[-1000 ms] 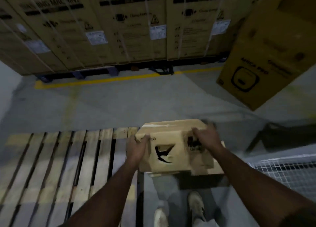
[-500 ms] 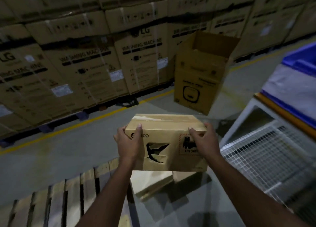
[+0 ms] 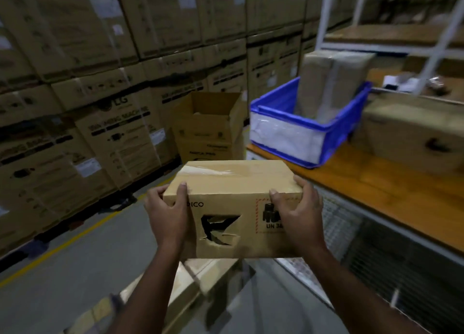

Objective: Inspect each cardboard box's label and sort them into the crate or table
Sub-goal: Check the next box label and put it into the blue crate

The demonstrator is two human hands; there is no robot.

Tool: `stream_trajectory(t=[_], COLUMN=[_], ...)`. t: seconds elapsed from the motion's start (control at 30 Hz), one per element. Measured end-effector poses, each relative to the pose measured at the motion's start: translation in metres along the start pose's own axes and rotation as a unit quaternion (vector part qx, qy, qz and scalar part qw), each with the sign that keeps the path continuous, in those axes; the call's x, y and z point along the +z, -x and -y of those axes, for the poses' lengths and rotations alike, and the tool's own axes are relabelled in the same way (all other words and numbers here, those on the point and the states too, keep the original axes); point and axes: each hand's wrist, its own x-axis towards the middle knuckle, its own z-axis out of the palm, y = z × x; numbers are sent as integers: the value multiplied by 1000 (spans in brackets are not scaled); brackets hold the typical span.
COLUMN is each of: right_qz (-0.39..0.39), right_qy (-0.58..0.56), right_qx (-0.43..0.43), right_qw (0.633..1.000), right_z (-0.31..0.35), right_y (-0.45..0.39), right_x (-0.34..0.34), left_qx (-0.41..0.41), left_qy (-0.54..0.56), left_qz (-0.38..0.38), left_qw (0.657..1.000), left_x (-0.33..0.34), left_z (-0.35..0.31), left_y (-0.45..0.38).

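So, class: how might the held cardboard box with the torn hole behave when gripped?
The cardboard box probably dents easily near its torn hole. It seems fairly light, since the left hand and right hand hold it by its ends. The taped top may feel slick.

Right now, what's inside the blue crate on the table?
One tall taped cardboard box stands in the blue crate, rising above its rim. The crate's walls hide the floor around it, so anything lower cannot be seen.
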Motion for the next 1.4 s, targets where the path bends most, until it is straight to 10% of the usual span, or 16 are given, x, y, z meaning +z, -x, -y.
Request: stream_trajectory(t=[0.6,1.4], right_qz=[-255,-345], right_qy=[55,200], right_qx=[-4,84], right_qw=[965,913], right_z=[-95,-112], right_y=[-12,-201], right_x=[-306,-316], left_qx=[133,233], left_qy=[99,9], left_qz=[250,362], left_qw=[954,902], left_x=[205,422], left_z=[-149,-219], left_y=[197,96])
